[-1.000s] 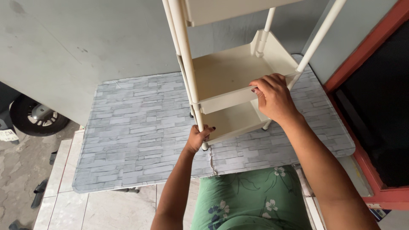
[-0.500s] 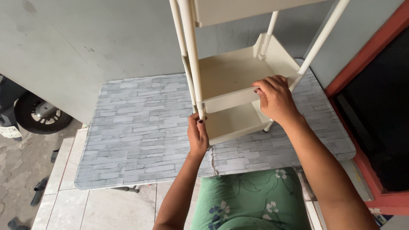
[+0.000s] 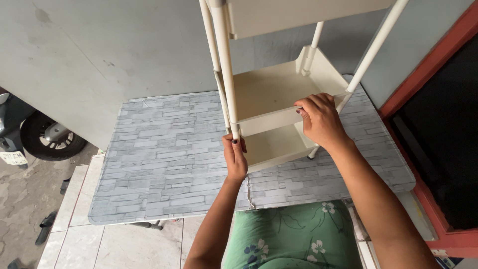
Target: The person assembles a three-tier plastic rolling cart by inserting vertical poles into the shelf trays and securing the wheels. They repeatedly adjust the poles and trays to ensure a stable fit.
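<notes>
Your left hand (image 3: 235,158) is up at the front left pole (image 3: 225,69) of the white shelf rack (image 3: 279,89); its fingers are curled around the bottom of that pole, just under the front left corner of the middle tray (image 3: 271,97); your dark nails show there. Your right hand (image 3: 320,119) sits on the front rim of the same tray, close to its front right corner; the fingers are bent over the rim and grip it, with the thumb underneath where you cannot see it.

The rack stands on the table (image 3: 164,164), which has a grey brick pattern on top; the rack is at the far right part of the table, close to the back edge by the grey wall (image 3: 109,55). The bottom tray (image 3: 271,145) is just under the middle one, and a foot of the rack touches the table behind your right wrist. A top tray (image 3: 298,15) shows at the upper edge of the view.

Your green flowered clothing (image 3: 294,236) is right at the near edge of the table. A wheel (image 3: 50,137) shows past the left edge, down on the floor; a red frame (image 3: 433,74) runs along the right side.
</notes>
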